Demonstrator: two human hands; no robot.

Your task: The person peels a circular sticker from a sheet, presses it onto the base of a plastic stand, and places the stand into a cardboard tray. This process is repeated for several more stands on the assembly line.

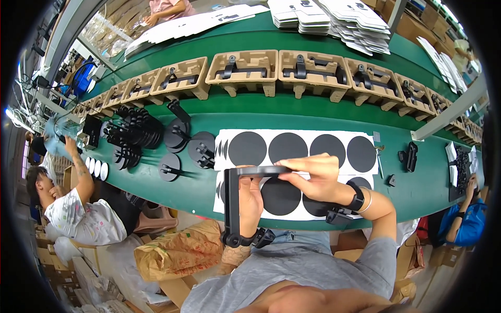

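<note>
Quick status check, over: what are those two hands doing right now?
Left hand grips black L-shaped plastic stand. Right hand pinches its round base plate. White sheet of black round pads below, nothing blocking.

A row of tan molded pulp trays (242, 68) is lined up along the green belt (313, 112), each loaded with a black part. Behind the trays, stacks of flat white carton blanks (334, 18) are piled up. In front of the trays, white backing sheets (297, 148) of round black stickers are laid out. A crumpled brown paper bag (177, 253) is parked below the belt's near edge.
</note>
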